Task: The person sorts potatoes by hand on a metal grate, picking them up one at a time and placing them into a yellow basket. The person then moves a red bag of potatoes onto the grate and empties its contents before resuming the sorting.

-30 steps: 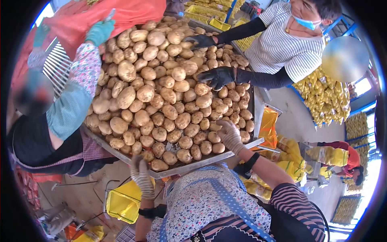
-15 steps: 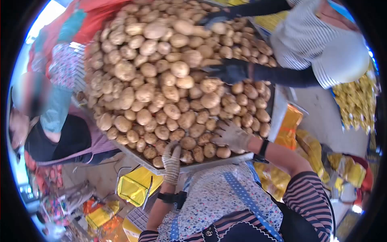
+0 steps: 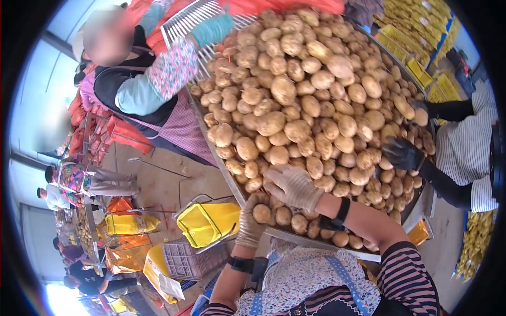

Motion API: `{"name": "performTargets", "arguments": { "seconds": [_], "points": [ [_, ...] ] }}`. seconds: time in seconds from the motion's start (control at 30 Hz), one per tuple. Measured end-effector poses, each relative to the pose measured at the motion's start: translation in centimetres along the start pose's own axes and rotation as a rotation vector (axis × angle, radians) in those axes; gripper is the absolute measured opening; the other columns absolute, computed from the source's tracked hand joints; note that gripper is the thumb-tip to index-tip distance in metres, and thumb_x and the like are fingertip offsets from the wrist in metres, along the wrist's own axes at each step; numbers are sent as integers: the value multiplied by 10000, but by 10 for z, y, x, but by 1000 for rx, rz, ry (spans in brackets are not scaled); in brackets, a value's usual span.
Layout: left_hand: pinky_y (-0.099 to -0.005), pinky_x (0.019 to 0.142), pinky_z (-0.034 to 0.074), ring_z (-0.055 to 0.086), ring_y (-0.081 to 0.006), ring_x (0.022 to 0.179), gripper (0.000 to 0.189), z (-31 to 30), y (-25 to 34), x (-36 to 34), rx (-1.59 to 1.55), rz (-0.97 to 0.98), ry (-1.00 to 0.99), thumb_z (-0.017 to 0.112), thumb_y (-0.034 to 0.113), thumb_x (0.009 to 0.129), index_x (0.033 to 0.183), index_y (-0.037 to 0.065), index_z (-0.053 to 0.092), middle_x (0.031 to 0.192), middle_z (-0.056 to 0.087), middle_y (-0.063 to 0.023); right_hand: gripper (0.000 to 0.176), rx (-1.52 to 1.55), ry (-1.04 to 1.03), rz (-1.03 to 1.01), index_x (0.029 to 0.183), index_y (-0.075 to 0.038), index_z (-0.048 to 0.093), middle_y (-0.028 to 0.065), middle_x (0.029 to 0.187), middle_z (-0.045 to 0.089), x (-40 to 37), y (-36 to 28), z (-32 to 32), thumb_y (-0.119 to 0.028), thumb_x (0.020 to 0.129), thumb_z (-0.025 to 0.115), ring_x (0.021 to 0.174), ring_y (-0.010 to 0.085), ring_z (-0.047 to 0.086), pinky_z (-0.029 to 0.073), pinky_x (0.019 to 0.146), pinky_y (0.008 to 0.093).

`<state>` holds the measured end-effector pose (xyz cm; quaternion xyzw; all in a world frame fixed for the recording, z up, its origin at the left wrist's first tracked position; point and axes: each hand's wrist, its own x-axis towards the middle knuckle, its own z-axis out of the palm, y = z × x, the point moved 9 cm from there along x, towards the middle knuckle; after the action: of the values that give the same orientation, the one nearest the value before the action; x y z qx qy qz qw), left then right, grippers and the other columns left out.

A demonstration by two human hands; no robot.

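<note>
Many loose potatoes point(image 3: 283, 89) are covering the table point(image 3: 235, 187), and two gloved hands are reaching in.
In the head view, the right hand point(image 3: 295, 187) is stretching over potatoes, palm down; the left hand point(image 3: 252, 224) is curling beside one near the edge. I can't tell if either is gripping any. A yellow bag point(image 3: 224, 216) is gaping beside the table, near a crate point(image 3: 192, 260). The rim is standing between. A co-worker's black glove point(image 3: 403, 154) is touching the heap.
</note>
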<state>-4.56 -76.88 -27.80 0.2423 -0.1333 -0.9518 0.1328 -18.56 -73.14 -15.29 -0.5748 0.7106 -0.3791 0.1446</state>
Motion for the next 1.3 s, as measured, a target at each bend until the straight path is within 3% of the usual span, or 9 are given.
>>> {"name": "performTargets", "arguments": {
  "seconds": [0.13, 0.37, 0.63, 0.73, 0.8, 0.87, 0.93, 1.07, 1.3],
  "points": [
    [-303, 765, 533, 640, -163, 863, 433, -19, 166, 28, 956, 633, 462, 713, 248, 895, 1278, 70, 619, 1010, 666, -53, 381, -253, -10, 40, 1198, -74, 547, 202, 1114, 618, 93, 2, 37, -279, 889, 637, 869, 368, 662, 520, 714, 482],
    [-441, 872, 536, 655, -401, 1051, 778, 63, 247, 131, 2071, 346, 473, 783, 465, 746, 1379, 105, 510, 1178, 661, -240, 790, -568, -272, 526, 1507, -70, 320, 272, 1210, 597, 150, 54, 106, -321, 860, 698, 962, 346, 693, 576, 759, 473],
    [-347, 628, 541, 657, -223, 887, 624, 5, 237, 93, 301, -42, -305, 590, 525, 924, 1296, 25, 572, 1036, 667, -123, 515, 1392, 343, 725, 1261, -48, 517, 52, 916, 640, 108, 52, 92, -435, 932, 605, 688, 144, 632, 548, 548, 287],
    [-353, 630, 537, 652, -218, 929, 630, -52, 231, -6, -120, 72, -264, 569, 561, 926, 1344, 91, 543, 1085, 665, -98, 411, 1443, -98, 865, 1058, -100, 605, 12, 850, 616, 91, -24, 185, -483, 917, 654, 675, 103, 600, 483, 517, 241],
    [-434, 839, 563, 636, -214, 1040, 740, -253, 220, -63, 637, 446, 435, 668, 506, 895, 1480, 163, 372, 1268, 618, -71, 304, 1280, -359, 691, 1007, -111, 612, -4, 831, 606, 102, -79, 230, -409, 953, 645, 665, 86, 577, 455, 518, 225],
    [-416, 1201, 307, 476, -193, 1347, 1051, -222, 220, -127, 902, 405, 268, 856, 177, 756, 1533, 229, 149, 1425, 517, -75, 452, 853, -395, 359, 1120, -51, 625, 95, 972, 637, 89, -85, 299, -464, 944, 570, 925, 226, 626, 501, 835, 336],
    [-446, 1142, 395, 494, -223, 1334, 995, -233, 217, -163, 1211, 493, 300, 831, 255, 781, 1529, 145, 186, 1437, 509, -88, 480, 808, -802, 573, 1174, -56, 624, 145, 1237, 596, 78, -100, 343, -472, 942, 560, 1179, 316, 571, 449, 967, 393],
    [-611, 1112, 323, 334, -432, 1415, 845, -378, 151, -171, -639, -42, 672, 648, 535, 848, 1499, 121, 303, 1540, 342, -200, 321, 249, -267, 179, 1077, -96, 648, 150, 938, 681, 127, -84, 235, -347, 876, 659, 971, 332, 657, 472, 895, 431],
    [-545, 1099, 334, 433, -318, 1353, 612, -327, 195, -120, 124, 61, 866, 644, 443, 869, 1392, 173, 476, 1472, 427, -101, 634, -945, 95, 120, 1353, -160, 513, 148, 1235, 548, 123, 40, 1, -273, 772, 742, 1168, 352, 512, 458, 935, 517]
  ]
}}
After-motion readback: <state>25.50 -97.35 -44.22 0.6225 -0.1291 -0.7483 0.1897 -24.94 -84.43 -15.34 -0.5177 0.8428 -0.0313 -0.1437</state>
